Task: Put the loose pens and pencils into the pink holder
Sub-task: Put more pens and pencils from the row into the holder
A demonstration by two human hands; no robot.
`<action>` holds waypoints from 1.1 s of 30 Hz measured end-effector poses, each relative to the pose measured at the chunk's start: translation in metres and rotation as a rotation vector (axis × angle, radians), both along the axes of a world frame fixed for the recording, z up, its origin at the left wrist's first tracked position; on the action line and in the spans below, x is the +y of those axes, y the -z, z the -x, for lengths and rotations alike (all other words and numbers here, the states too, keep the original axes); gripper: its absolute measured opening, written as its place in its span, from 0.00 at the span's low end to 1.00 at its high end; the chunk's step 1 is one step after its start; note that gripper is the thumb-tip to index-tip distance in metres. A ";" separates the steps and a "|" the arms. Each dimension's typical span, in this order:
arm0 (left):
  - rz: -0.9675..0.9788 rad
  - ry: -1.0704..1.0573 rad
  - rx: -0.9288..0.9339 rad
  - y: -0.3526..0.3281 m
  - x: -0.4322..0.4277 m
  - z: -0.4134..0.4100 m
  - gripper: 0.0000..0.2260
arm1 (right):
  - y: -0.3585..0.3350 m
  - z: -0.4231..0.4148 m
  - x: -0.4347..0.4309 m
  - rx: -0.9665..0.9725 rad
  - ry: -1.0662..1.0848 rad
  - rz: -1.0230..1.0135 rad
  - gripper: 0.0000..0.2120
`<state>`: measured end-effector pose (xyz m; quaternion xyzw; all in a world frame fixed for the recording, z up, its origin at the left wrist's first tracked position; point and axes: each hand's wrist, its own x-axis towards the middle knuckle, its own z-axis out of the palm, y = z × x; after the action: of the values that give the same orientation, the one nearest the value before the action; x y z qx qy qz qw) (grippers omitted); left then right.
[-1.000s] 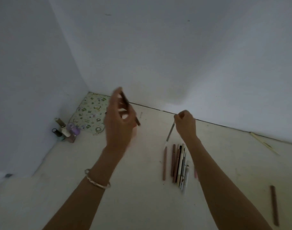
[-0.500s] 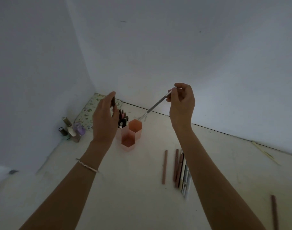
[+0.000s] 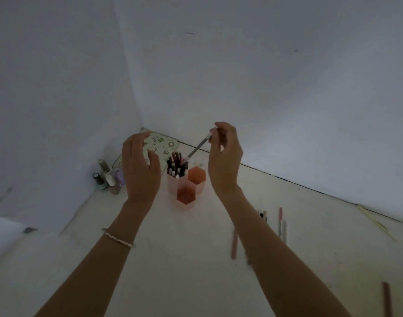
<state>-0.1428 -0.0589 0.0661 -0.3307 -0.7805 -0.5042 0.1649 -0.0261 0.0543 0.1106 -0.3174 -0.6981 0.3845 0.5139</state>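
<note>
The pink holder (image 3: pixel 184 201) of three hexagonal cups stands on the pale floor near the wall corner. Its back left cup is packed with several pens and pencils (image 3: pixel 177 167); the other two cups look empty. My right hand (image 3: pixel 224 160) pinches the top end of a slim grey pen (image 3: pixel 197 148), which slants down with its tip at the filled cup. My left hand (image 3: pixel 139 169) hovers left of the holder with fingers spread and nothing in it. Loose pens and pencils (image 3: pixel 281 225) lie on the floor to the right, partly hidden by my right forearm.
Several small nail polish bottles (image 3: pixel 107 177) cluster by the left wall. A floral pouch (image 3: pixel 161 144) lies in the corner behind the holder. A brown pencil (image 3: pixel 387 300) lies at the lower right and a thin pale stick (image 3: pixel 376 223) by the right wall.
My left hand has let go of its dark pen, which now stands in the filled cup, and has opened. My right hand has brought the grey pen down to that cup.
</note>
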 end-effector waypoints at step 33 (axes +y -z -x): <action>0.440 0.601 -0.354 0.023 0.076 -0.146 0.29 | 0.134 -0.167 0.040 -1.421 0.167 0.075 0.15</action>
<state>0.0036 0.0171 0.0435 -0.4792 -0.7548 -0.4002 -0.2012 0.1407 0.0945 -0.0231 -0.5610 -0.8236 0.0681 -0.0485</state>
